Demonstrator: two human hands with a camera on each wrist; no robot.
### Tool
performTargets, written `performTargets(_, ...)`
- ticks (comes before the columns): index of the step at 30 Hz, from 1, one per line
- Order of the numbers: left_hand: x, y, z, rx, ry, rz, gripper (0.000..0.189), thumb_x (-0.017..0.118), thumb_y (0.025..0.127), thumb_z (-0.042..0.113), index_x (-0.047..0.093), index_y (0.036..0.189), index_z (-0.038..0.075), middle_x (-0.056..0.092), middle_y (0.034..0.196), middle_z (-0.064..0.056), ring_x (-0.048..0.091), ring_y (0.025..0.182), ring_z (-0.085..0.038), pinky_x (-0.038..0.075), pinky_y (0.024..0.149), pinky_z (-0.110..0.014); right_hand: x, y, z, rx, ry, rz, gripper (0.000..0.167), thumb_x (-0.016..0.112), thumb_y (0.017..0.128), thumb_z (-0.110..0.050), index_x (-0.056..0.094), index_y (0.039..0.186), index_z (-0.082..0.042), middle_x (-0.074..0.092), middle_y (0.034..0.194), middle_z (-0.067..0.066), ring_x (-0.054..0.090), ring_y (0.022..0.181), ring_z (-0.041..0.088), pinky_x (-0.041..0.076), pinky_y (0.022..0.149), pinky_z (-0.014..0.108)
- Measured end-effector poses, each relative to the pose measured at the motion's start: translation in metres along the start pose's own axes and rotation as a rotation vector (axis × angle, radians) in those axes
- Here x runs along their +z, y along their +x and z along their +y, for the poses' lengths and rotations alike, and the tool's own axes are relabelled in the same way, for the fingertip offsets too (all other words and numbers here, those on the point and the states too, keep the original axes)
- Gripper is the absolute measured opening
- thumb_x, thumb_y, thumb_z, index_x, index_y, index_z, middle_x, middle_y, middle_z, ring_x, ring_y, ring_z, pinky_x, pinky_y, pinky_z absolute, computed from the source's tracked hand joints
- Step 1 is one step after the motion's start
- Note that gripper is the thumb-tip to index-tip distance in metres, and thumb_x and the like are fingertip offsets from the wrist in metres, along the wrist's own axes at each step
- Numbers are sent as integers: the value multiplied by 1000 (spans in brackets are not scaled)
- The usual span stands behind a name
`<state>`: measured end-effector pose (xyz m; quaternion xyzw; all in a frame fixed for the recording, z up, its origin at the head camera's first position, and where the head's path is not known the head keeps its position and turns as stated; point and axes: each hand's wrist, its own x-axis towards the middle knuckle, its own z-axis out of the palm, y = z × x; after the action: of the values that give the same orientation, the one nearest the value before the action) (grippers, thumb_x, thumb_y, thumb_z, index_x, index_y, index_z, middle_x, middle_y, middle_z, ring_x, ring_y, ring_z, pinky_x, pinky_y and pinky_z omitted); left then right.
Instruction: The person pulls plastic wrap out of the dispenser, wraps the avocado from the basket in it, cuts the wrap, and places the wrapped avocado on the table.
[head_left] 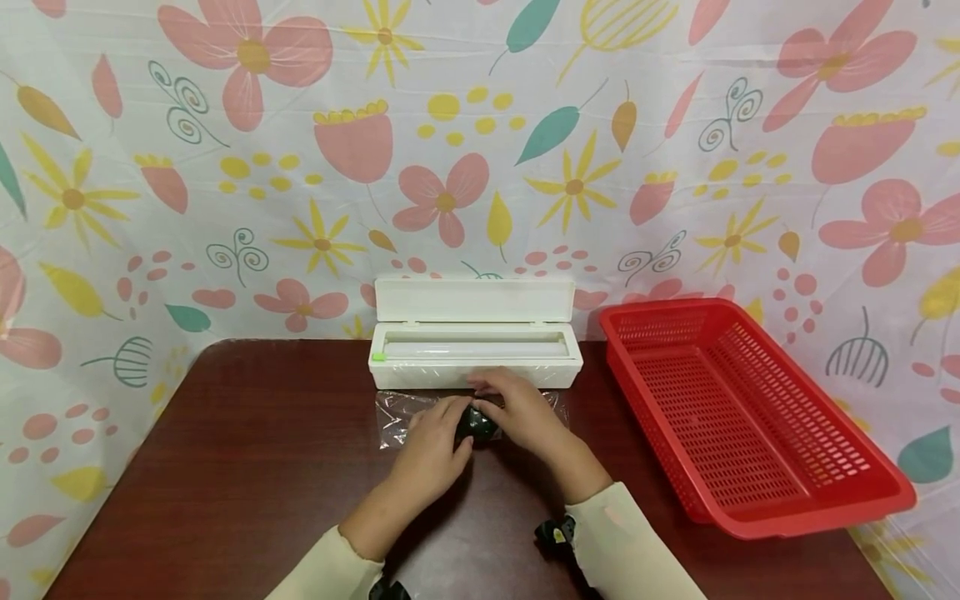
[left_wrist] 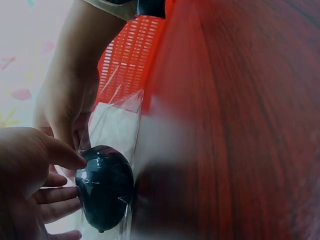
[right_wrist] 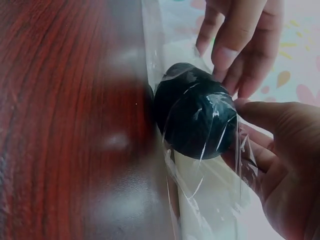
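Observation:
A dark, smooth, egg-shaped fruit, which looks like an avocado (head_left: 477, 423), lies on a sheet of clear cling film (head_left: 396, 417) in front of the white box. Film also covers the avocado (right_wrist: 197, 112) itself, creased and shiny. My left hand (head_left: 433, 446) curls around its left side, with the thumb (left_wrist: 70, 154) on it. From the other side my right hand (head_left: 525, 415) holds it at the far edge, thumb (right_wrist: 262, 114) against the film and fingers partly hidden behind the fruit.
The white wrap dispenser box (head_left: 476, 375) stands behind the hands with its lid (head_left: 474, 300) raised and a film roll (head_left: 472, 348) inside. A red perforated basket (head_left: 750, 417) is at the right. Beneath is a dark wooden table (head_left: 247, 467), with a floral curtain (head_left: 480, 125) behind it.

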<state>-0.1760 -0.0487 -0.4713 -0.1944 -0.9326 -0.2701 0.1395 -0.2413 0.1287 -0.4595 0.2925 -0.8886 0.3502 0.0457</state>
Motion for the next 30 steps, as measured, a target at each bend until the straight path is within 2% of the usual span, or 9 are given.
performTargets(7,2,6,-5,-10,10,-6,50,75,88,17,60,134,6,65,130,-9,62,123,-28,44,106,-53,0,-4,-2,-56,-142,37,20,70,95,-11,73,115,-9,69,119,8,64,116,26,51,102,44)
performTargets(11,2,8,-7,-12,-3,-12,51,75,88,15,60,135,6,65,130,-8,62,123,-27,43,106,-54,-2,-9,-7,-132,-176,86,20,70,94,-7,73,113,-6,67,122,13,61,118,31,49,104,47)
performTargets(15,0,9,-7,-18,-13,-21,52,76,88,15,59,136,5,65,131,-9,62,124,-27,43,106,-55,-4,-15,-13,-183,-259,99,24,73,91,-9,74,114,-5,68,119,12,61,115,30,49,103,46)
performTargets(22,1,12,-9,-30,-21,-17,48,77,87,15,61,132,8,66,131,-6,63,123,-26,43,106,-54,2,-22,-13,-160,-398,69,41,81,85,-17,71,122,-4,67,118,8,63,111,28,49,100,44)
performTargets(30,5,17,-11,-41,-8,-27,47,78,86,15,62,130,11,65,132,-4,62,125,-23,41,106,-56,6,-21,-9,-118,-410,59,50,86,80,-18,68,125,-5,65,120,8,63,112,29,50,100,46)
